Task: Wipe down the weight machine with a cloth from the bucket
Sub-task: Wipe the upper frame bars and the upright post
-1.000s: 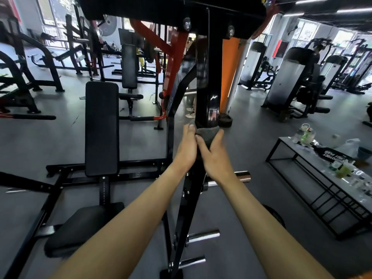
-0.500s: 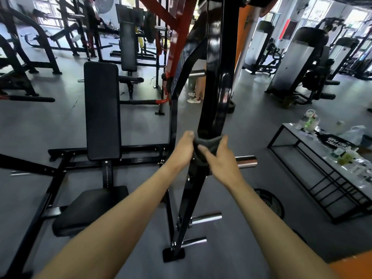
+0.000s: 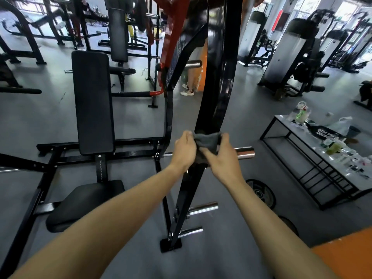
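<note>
Grey cloth (image 3: 208, 142) is wrapped round the front of the weight machine's slanted black upright (image 3: 218, 81), about halfway up it and just above the chrome plate peg (image 3: 244, 153) that sticks out to the right. Both of the person's bare hands are on it. The left hand (image 3: 184, 151) is curled round the cloth's left edge and the post behind it. The right hand (image 3: 223, 158) grips the right side, with its thumb laid across the front of the cloth and its fingers wrapped out of sight round the far side. The hands are close enough to nearly touch, with only a strip of cloth showing between them. Lower down the same upright, two shorter chrome pegs (image 3: 203, 208) point right, and the post ends in a small black foot plate (image 3: 170, 245) on the grey floor. To the left stands the machine's black padded backrest (image 3: 91, 101), upright on its frame, with the seat pad (image 3: 84, 202) below it. Behind the post a red lever arm (image 3: 171, 27) slopes up out of view. A black weight plate (image 3: 261, 193) lies flat on the floor just right of the upright. Further right is a low table (image 3: 281, 119) on a black metal frame, cluttered with bottles and plastic bags. Someone in white trainers (image 3: 188, 91) stands beyond the machine, mostly hidden by it, and other black gym machines fill the room behind.
</note>
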The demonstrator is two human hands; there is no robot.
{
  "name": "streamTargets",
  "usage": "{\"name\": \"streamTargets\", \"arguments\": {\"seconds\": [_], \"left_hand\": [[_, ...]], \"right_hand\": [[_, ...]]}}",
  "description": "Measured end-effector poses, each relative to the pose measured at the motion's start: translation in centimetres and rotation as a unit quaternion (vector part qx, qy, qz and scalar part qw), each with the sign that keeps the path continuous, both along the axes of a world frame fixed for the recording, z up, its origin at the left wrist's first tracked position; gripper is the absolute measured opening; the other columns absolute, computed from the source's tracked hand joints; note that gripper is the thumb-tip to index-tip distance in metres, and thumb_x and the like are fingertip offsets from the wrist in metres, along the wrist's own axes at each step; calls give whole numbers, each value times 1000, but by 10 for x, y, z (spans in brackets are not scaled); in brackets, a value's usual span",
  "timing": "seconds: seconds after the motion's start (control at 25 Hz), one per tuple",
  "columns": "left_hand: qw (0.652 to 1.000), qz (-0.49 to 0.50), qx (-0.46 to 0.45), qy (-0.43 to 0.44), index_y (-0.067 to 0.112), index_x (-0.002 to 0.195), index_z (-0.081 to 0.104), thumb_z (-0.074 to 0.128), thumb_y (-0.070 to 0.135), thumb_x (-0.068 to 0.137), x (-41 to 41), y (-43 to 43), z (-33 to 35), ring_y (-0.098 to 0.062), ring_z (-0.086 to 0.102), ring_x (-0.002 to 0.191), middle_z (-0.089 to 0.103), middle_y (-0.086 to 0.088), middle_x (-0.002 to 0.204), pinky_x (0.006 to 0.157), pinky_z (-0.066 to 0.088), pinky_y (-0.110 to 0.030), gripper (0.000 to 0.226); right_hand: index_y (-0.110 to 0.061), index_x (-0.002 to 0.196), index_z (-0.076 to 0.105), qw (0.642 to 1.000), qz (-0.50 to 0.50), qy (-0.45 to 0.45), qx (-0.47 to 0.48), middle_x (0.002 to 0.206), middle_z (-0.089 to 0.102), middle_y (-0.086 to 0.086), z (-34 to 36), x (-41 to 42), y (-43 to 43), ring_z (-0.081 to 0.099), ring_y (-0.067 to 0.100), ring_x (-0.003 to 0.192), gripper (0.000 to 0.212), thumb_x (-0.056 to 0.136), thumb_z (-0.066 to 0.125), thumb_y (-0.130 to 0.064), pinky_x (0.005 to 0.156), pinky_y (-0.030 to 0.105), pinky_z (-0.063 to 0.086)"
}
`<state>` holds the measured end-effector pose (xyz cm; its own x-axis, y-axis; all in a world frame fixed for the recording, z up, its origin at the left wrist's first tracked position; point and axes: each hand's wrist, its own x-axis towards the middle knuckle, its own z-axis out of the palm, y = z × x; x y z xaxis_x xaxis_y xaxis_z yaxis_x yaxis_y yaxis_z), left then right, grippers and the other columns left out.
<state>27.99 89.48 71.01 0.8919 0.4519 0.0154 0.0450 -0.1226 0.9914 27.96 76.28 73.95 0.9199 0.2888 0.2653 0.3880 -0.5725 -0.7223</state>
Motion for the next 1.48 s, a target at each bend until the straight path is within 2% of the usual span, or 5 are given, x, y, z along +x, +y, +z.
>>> {"name": "streamTargets", "arguments": {"seconds": [0.24,0.6,1.16,1.32,1.48], "left_hand": [[995,17,-82,-51,15,96,61,32,32,107,5,-3,9,-11,63,88,68,-1,94,81,52,-34,35],[994,8,-20,-109,19,109,65,43,13,105,-14,-1,24,-5,68,91,72,5,98,77,55,-21,23],[969,90,213,90,21,100,65,39,32,95,-39,-32,-100,-27,59,117,69,-2,108,100,48,-47,29],[996,90,-12,19,25,124,64,38,27,103,-17,-33,-79,-3,66,110,73,7,114,101,53,-30,33],[991,112,-26,69,29,124,63,34,47,103,-21,-52,-95,-22,70,108,74,2,110,97,56,-39,40]], "right_hand": [[-20,124,44,996,-38,-24,76,114,63,1,6,-3,12,61,19,106,46,92,73,-36,87,37,55],[-21,115,49,993,-50,-44,96,111,61,-3,5,2,15,61,17,101,43,87,76,-39,85,42,55],[-17,112,52,996,25,79,-40,104,72,4,-86,0,-22,70,27,96,33,92,74,-27,78,41,56],[-21,96,55,995,55,68,-39,84,70,2,-91,13,-31,66,26,80,22,91,73,-32,64,33,41],[-24,89,56,996,80,34,-9,72,63,-8,-93,27,-33,60,13,65,21,91,70,-39,59,29,42]]}}
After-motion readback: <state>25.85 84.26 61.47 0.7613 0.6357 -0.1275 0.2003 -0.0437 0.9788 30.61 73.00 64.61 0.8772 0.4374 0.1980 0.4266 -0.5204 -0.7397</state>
